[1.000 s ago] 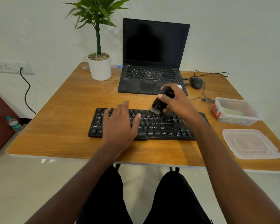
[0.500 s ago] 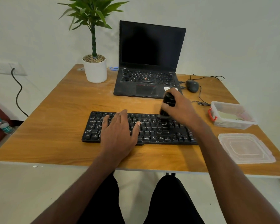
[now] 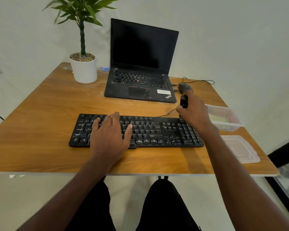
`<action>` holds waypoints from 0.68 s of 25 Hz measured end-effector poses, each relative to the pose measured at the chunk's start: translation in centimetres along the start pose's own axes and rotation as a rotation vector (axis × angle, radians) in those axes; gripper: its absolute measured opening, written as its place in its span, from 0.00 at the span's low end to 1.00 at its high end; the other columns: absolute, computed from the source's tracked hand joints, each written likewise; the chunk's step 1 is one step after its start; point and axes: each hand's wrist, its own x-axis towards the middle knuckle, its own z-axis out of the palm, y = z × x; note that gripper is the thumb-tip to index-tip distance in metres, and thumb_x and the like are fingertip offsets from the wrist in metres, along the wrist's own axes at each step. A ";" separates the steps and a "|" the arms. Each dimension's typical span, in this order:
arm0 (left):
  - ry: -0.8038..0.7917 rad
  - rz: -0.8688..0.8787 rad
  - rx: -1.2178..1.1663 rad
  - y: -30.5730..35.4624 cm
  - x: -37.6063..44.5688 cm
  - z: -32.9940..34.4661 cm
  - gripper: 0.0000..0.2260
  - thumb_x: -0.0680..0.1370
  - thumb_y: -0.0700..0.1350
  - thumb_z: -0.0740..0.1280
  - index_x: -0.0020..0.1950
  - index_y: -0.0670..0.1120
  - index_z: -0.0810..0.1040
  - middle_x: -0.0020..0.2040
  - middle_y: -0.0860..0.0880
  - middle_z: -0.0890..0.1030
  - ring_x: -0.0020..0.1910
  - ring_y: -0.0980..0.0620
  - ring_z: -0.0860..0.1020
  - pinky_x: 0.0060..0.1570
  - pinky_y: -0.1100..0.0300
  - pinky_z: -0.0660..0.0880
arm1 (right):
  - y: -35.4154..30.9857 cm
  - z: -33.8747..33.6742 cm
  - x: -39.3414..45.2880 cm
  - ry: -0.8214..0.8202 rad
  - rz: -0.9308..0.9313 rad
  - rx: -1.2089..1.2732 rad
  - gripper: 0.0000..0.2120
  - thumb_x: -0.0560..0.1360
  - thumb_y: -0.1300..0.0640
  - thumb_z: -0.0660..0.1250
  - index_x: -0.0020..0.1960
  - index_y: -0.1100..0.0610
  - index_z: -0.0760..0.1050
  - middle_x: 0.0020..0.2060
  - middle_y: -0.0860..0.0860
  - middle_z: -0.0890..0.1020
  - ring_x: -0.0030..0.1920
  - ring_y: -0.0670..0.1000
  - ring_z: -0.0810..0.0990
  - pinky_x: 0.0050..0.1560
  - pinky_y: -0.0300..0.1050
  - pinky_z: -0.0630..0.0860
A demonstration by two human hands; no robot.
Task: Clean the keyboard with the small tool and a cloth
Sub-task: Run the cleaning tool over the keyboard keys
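A black keyboard [image 3: 150,130] lies across the wooden table [image 3: 40,130] near its front edge. My left hand [image 3: 110,132] rests flat on the keyboard's left half with fingers spread, holding nothing. My right hand [image 3: 193,112] is closed around a small black brush tool [image 3: 183,101], held upright at the keyboard's back right corner. The tool's lower end touches the top row above the number pad. A pale cloth [image 3: 222,118] lies inside the clear container at the right.
An open black laptop [image 3: 140,84] stands behind the keyboard, a white potted plant [image 3: 84,69] to its left. A wired mouse [image 3: 183,87] sits right of the laptop. A clear plastic container [image 3: 230,125] and its lid [image 3: 240,149] lie at the right edge.
My right hand has carried the brush tool to the right, from the middle of the keyboard's top row to its back right corner. My left hand has stayed on the keys.
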 end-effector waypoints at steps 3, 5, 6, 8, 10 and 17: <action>0.000 0.000 -0.002 0.0 -0.1 0.1 0.32 0.86 0.63 0.52 0.80 0.41 0.66 0.75 0.41 0.76 0.75 0.44 0.74 0.80 0.40 0.59 | -0.5 0.2 -0.7 -0.108 -0.022 0.336 0.16 0.78 0.56 0.72 0.63 0.49 0.71 0.51 0.44 0.78 0.52 0.49 0.81 0.48 0.47 0.83; 0.003 0.000 -0.001 -0.1 -0.1 0.0 0.32 0.86 0.63 0.52 0.79 0.41 0.66 0.75 0.41 0.76 0.75 0.43 0.74 0.80 0.40 0.60 | -0.2 0.7 -1.7 -0.233 -0.042 0.403 0.16 0.78 0.55 0.72 0.63 0.48 0.71 0.53 0.44 0.77 0.54 0.50 0.81 0.50 0.48 0.84; 0.004 -0.002 -0.002 0.0 -0.1 0.0 0.31 0.86 0.63 0.52 0.79 0.41 0.66 0.74 0.41 0.76 0.75 0.43 0.74 0.80 0.40 0.60 | 0.4 0.5 -1.7 -0.250 -0.037 0.362 0.16 0.78 0.55 0.72 0.63 0.48 0.72 0.52 0.45 0.78 0.53 0.49 0.81 0.50 0.49 0.84; 0.005 -0.005 -0.013 0.1 -0.1 -0.1 0.31 0.86 0.62 0.53 0.79 0.41 0.67 0.74 0.40 0.77 0.74 0.43 0.74 0.79 0.40 0.60 | 1.7 -1.1 -0.6 -0.155 0.004 0.183 0.15 0.76 0.56 0.72 0.61 0.51 0.73 0.49 0.48 0.79 0.48 0.50 0.80 0.48 0.49 0.80; 0.007 -0.009 -0.020 0.0 -0.1 0.0 0.31 0.86 0.62 0.53 0.79 0.41 0.67 0.74 0.41 0.77 0.75 0.43 0.74 0.80 0.40 0.60 | 2.9 -2.6 0.5 -0.043 0.044 0.078 0.15 0.76 0.56 0.72 0.61 0.53 0.73 0.48 0.51 0.80 0.48 0.55 0.79 0.47 0.49 0.77; 0.001 0.001 -0.026 0.1 -0.1 0.0 0.30 0.86 0.62 0.53 0.79 0.41 0.66 0.74 0.41 0.76 0.75 0.43 0.73 0.81 0.41 0.59 | 3.8 -1.9 0.0 -0.047 0.014 -0.006 0.15 0.75 0.55 0.72 0.60 0.52 0.73 0.49 0.51 0.80 0.50 0.55 0.79 0.49 0.53 0.78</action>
